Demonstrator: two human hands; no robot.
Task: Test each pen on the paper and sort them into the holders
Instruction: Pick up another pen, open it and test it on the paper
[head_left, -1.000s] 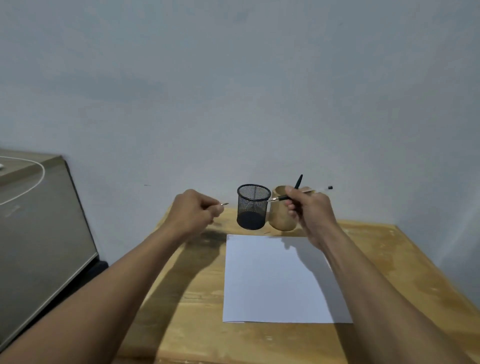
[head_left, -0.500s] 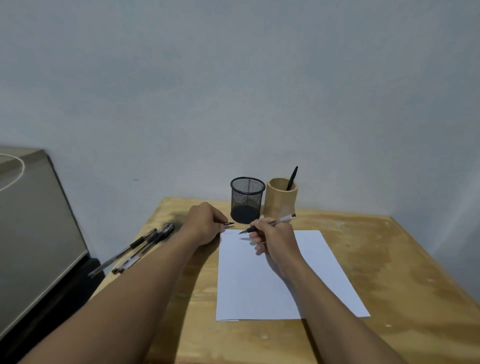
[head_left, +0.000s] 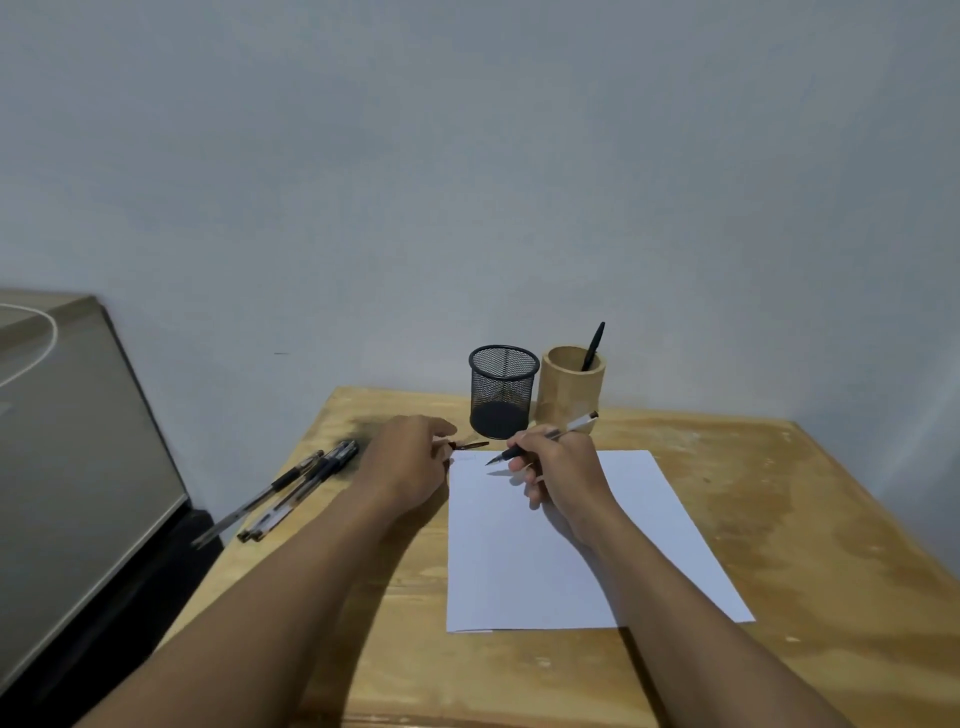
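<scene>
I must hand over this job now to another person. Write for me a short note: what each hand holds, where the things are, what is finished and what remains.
Right hand: holds an uncapped pen, tip over the top left corner of the paper.
Left hand: pinches what looks like the pen cap, beside the paper's edge.
Holders at the back: bamboo holder has one black pen; mesh holder looks empty.
Untested pens lie on the table, left.
Done: one pen sorted.
Left: test this pen, cap it, sort it, then the others.
</scene>
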